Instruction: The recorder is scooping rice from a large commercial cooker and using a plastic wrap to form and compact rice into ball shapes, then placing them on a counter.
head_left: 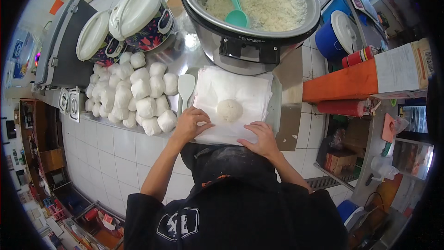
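Observation:
A rounded mound of cooked rice lies on a stack of white paper sheets directly before me. My left hand is at the left near corner of the top sheet, thumb and fingertips close together at its edge. At the right near edge, my right hand touches the paper with thumb and fingers spread. A pale spatula lies left of the stack. Behind the paper stands a large steel pot of rice with a green scoop in it. Many white paper-wrapped bundles are piled at the left.
Two patterned containers with white lids stand behind the bundles. Small steel lids lie at the far left. Right of the table are an orange post, a red fire extinguisher and a blue bucket. The table's near edge borders my apron.

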### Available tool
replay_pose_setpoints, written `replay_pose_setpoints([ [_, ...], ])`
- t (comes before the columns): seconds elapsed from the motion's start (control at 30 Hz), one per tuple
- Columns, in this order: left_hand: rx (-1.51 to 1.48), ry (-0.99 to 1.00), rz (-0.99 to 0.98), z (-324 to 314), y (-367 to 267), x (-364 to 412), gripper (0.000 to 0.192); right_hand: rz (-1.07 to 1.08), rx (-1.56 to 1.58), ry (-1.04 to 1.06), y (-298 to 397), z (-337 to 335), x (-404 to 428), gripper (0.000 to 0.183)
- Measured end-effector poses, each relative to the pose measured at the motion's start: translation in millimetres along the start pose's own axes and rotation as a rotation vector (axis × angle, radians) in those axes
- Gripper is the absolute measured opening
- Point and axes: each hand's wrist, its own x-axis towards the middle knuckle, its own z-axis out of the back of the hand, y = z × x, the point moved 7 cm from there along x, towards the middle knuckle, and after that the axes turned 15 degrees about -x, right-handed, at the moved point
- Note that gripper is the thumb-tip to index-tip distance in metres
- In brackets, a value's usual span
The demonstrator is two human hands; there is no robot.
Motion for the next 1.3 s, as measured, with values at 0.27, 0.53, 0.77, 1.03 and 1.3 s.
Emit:
replay_pose_setpoints([
  [0.27,-0.001,-0.052,-0.079,4,-10,10,0.018,-0.123,-0.073,0.023,1,-15,8,0.031],
  [0.53,-0.008,-0.035,0.08,-9,10,-2,0.017,-0.074,-0.19,0.073,8,-24,7,0.018],
  [0.77,0.053,0.128,-0.095,-12,17,-35,0.027,0.091,-0.254,0.054,-23,-28,-27,0.022],
  [1.03,-0.27,0.102,0.062,-19,30,-71,0.024,0.012,0.262,0.105,-46,-8,-33,0.017],
  [1.3,-0.709,-0.346,0.732,-39,88,-34,0.033,-0.713,0.466,0.163,-109,-63,-14,0.018],
])
